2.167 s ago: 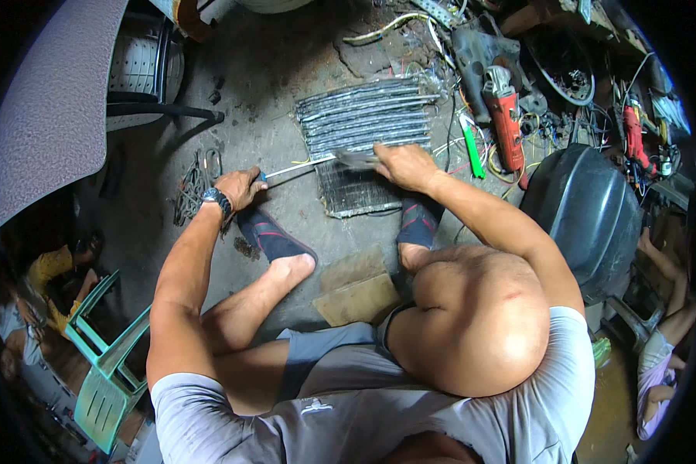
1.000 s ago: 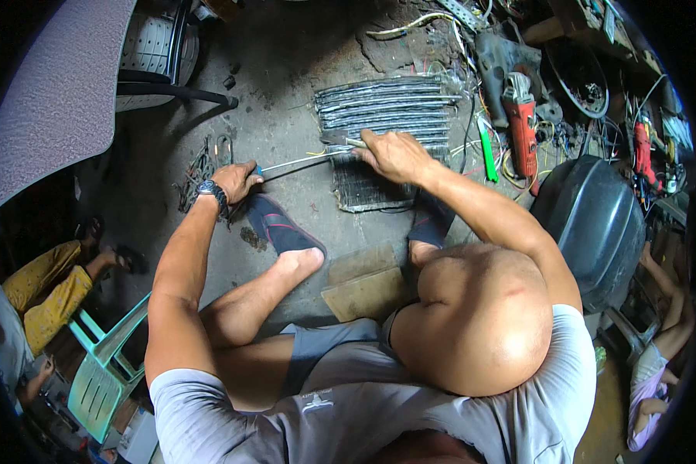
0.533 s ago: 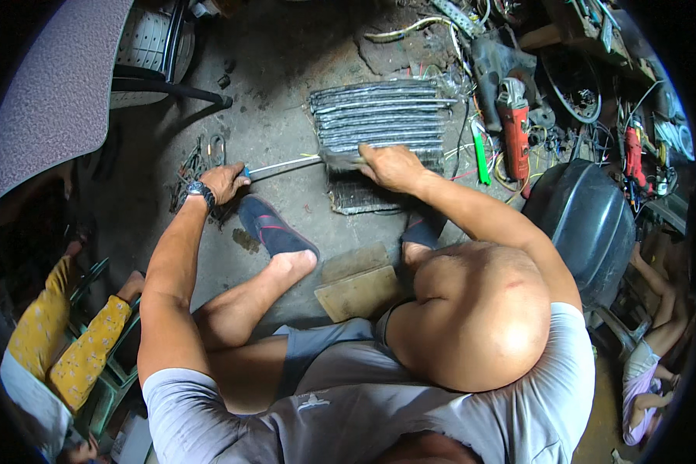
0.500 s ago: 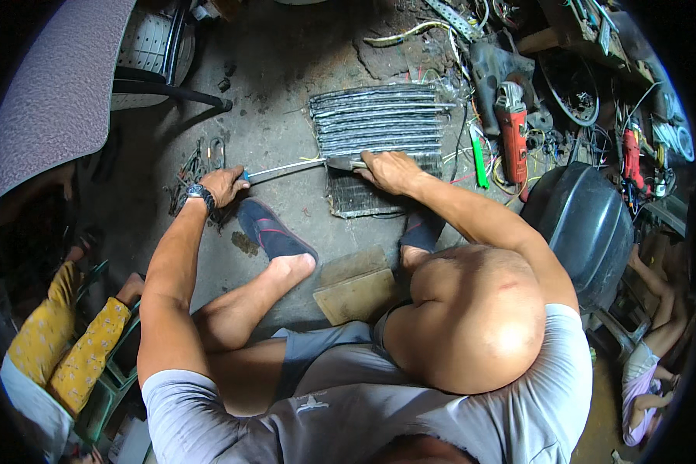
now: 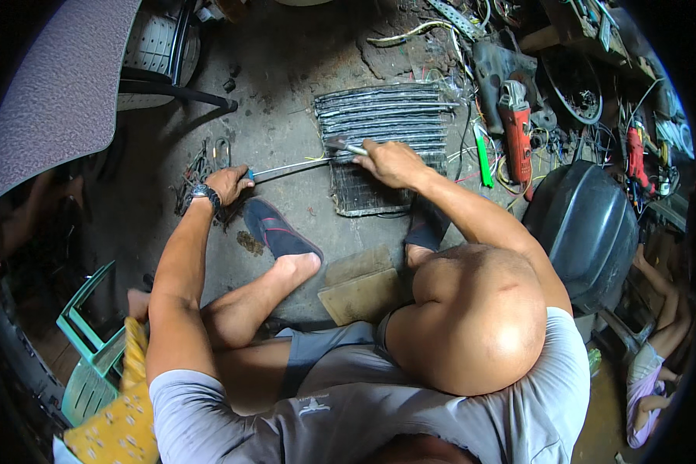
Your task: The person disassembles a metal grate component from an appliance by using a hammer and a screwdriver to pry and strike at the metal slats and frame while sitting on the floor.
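Note:
On the floor ahead lies a dark, finned, radiator-like panel [image 5: 383, 116] with several pale ridges across its far part and a flat dark near part. My left hand [image 5: 228, 184] is closed round the blue handle of a long screwdriver [image 5: 290, 166], whose metal shaft points right to the panel's left edge. The tip's exact contact is hard to see. My right hand [image 5: 397, 164] grips a hammer [image 5: 338, 144]; its head is above the panel's left part, close to the screwdriver's end. My feet rest near the panel, one to its left and one at its near right.
A red angle grinder [image 5: 517, 131], a green-handled tool [image 5: 484, 161] and loose wires lie to the right. Beyond my right arm stands a black plastic case [image 5: 584, 232]. A wooden block [image 5: 359, 290] sits between my feet. People are nearby on both sides; a green chair [image 5: 93, 363] is at left.
The hammer head has moved slightly up and away from the screwdriver's end. My left hand stays almost in place. At left, the person in yellow trousers has shifted, exposing more of the green chair.

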`<state>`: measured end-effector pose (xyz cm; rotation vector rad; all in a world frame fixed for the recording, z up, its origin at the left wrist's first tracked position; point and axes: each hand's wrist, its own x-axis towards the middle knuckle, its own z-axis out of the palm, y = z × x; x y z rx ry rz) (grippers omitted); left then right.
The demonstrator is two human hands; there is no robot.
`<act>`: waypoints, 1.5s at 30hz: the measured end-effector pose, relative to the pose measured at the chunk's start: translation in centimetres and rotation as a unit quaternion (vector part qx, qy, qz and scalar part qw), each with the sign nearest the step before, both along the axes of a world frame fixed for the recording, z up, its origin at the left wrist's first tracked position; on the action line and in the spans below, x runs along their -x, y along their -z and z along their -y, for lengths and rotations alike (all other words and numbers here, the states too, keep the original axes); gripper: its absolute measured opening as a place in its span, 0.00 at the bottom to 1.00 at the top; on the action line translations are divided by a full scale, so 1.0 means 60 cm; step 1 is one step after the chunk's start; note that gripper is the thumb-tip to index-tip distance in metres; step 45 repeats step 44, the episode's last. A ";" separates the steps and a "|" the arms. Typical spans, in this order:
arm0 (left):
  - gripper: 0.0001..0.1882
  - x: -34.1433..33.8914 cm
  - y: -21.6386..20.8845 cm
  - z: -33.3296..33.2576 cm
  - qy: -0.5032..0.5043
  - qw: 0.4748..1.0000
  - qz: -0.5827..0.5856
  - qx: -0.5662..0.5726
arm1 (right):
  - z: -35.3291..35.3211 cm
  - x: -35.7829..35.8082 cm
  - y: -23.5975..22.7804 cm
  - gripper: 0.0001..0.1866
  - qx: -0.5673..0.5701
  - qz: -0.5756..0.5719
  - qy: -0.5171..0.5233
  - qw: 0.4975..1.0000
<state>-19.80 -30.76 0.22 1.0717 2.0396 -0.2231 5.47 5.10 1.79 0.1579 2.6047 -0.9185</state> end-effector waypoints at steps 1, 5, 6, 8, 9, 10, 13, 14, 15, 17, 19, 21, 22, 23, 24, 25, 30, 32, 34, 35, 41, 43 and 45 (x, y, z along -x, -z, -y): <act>0.23 0.004 0.001 0.006 0.002 1.000 -0.009 -0.022 | -0.014 -0.001 -0.010 0.22 0.014 0.002 0.019 1.000; 0.23 -0.003 -0.014 0.019 -0.014 0.998 -0.021 -0.058 | -0.070 -0.057 -0.003 0.24 0.032 -0.004 0.105 0.994; 0.23 -0.006 -0.022 0.025 -0.027 0.998 -0.027 -0.057 | -0.082 -0.077 0.001 0.23 0.035 -0.001 0.135 0.990; 0.22 -0.020 -0.049 0.030 -0.027 0.997 -0.035 -0.064 | -0.100 -0.125 0.001 0.24 0.045 -0.009 0.187 0.981; 0.22 -0.034 -0.052 0.010 -0.038 0.997 -0.034 -0.056 | -0.116 -0.163 0.005 0.24 0.045 -0.008 0.246 0.968; 0.22 -0.052 -0.057 -0.011 -0.048 0.997 -0.034 -0.048 | -0.125 -0.198 0.018 0.24 0.039 -0.001 0.262 0.964; 0.20 -0.115 -0.076 -0.030 -0.072 0.986 -0.059 -0.135 | -0.121 -0.264 0.032 0.27 0.067 -0.045 0.405 0.911; 0.19 -0.143 -0.076 -0.061 -0.056 0.984 -0.052 -0.160 | -0.125 -0.288 0.036 0.27 0.060 -0.042 0.420 0.904; 0.19 -0.174 -0.080 -0.103 -0.033 0.987 -0.050 -0.149 | -0.121 -0.313 0.061 0.28 0.050 -0.025 0.471 0.881; 0.19 -0.228 -0.087 -0.184 0.004 0.985 -0.040 -0.166 | -0.122 -0.352 0.076 0.33 0.034 -0.004 0.537 0.843; 0.19 -0.270 -0.092 -0.261 0.017 0.985 -0.033 -0.171 | -0.117 -0.375 0.083 0.30 0.021 -0.004 0.568 0.823; 0.20 -0.284 -0.092 -0.319 0.050 0.983 -0.028 -0.172 | -0.112 -0.391 0.081 0.32 0.019 -0.006 0.583 0.812; 0.20 -0.289 -0.092 -0.343 0.075 0.982 -0.026 -0.171 | -0.115 -0.400 0.077 0.32 0.016 -0.006 0.588 0.809; 0.19 -0.290 -0.088 -0.356 0.076 0.982 -0.019 -0.174 | -0.115 -0.404 0.076 0.32 0.026 0.016 0.573 0.819; 0.19 -0.292 -0.086 -0.367 0.081 0.981 -0.019 -0.173 | -0.115 -0.407 0.075 0.32 0.037 0.037 0.557 0.829; 0.19 -0.295 -0.085 -0.376 0.086 0.982 -0.022 -0.169 | -0.111 -0.409 0.074 0.32 0.031 0.022 0.550 0.834; 0.19 -0.297 -0.080 -0.382 0.109 0.983 -0.031 -0.146 | -0.099 -0.411 0.076 0.30 0.045 -0.002 0.541 0.840; 0.19 -0.301 -0.078 -0.375 0.107 0.983 -0.031 -0.146 | -0.101 -0.412 0.074 0.28 0.072 0.016 0.534 0.842; 0.19 -0.304 -0.078 -0.368 0.096 0.982 -0.039 -0.159 | -0.100 -0.410 0.075 0.28 0.070 0.004 0.530 0.845; 0.19 -0.307 -0.079 -0.368 0.098 0.982 -0.040 -0.158 | -0.101 -0.412 0.076 0.27 0.063 -0.008 0.526 0.848; 0.20 -0.314 -0.082 -0.364 0.099 0.982 -0.046 -0.153 | -0.109 -0.406 0.083 0.26 0.069 -0.018 0.534 0.842; 0.20 -0.315 -0.084 -0.366 0.092 0.987 -0.039 -0.129 | -0.110 -0.404 0.079 0.26 0.070 -0.010 0.535 0.842; 0.20 -0.313 -0.084 -0.366 0.090 0.986 -0.040 -0.132 | -0.111 -0.401 0.076 0.27 0.072 -0.004 0.534 0.843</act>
